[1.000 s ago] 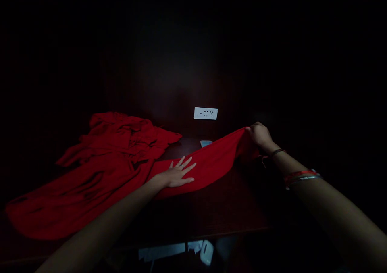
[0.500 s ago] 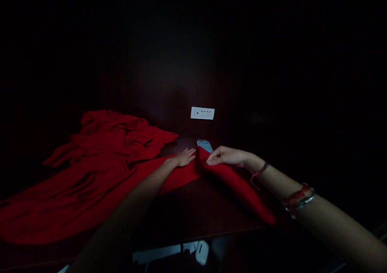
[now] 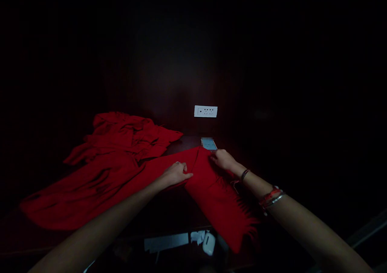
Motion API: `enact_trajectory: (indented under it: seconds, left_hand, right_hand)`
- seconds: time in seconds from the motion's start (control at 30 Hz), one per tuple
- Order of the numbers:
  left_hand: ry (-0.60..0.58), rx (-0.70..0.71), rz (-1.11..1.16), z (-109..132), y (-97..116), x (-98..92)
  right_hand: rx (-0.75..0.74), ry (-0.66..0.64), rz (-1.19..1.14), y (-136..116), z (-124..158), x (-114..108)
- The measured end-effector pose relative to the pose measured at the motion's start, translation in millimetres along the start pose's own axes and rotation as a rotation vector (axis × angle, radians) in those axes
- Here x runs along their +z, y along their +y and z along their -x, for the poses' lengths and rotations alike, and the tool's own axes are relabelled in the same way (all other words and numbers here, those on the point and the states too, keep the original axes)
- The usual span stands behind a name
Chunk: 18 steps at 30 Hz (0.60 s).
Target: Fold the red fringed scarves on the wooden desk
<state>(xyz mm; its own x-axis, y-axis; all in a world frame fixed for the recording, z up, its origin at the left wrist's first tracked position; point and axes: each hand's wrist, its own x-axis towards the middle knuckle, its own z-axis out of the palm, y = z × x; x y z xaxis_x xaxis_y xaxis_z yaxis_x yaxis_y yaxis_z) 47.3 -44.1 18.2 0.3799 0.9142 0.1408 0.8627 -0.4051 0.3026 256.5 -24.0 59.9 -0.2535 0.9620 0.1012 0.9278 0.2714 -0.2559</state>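
A long red scarf (image 3: 213, 196) with a fringed end lies over a dark table, bent at an angle near the middle. Its fringed part slopes down to the front right and hangs over the front edge. Fingers curled and thumb stretched out, my left hand (image 3: 175, 174) is on the scarf just left of the bend. At the scarf's far right edge, my right hand (image 3: 224, 159) is closed on the cloth, its fingertips partly hidden. Just behind that hand lies a phone (image 3: 209, 144) with a lit screen.
Bunched red cloth (image 3: 130, 134) is heaped at the back left. A white socket plate (image 3: 205, 111) sits on the dark wall. Below the table's front edge are a white rounded case (image 3: 209, 243), crumpled white paper (image 3: 197, 237) and a pale flat strip (image 3: 166, 242).
The scarf's fringed end has swung down and spread out toward the front. My left hand has drawn nearer and curled from flat. My right hand has shifted slightly right.
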Motion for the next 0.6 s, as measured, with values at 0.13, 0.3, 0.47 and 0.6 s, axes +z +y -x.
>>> enact_trajectory:
  seconds: [0.13,0.3,0.47,0.6]
  left_hand:
    - [-0.11,-0.017,0.08,13.7,9.2,-0.3]
    - [-0.223,0.192,0.083,17.6,13.8,-20.3]
    - [-0.213,0.406,0.109,20.6,5.6,-27.5]
    - [-0.05,0.283,0.254,15.3,6.5,-24.6]
  right_hand:
    - [0.115,0.009,0.043,33.3,-4.4,4.7]
    - [0.196,0.013,-0.024,43.8,-7.9,10.6]
    - [0.174,0.182,-0.143,30.0,1.2,-22.2]
    - [-0.247,0.503,-0.18,-7.3,33.2,-73.7]
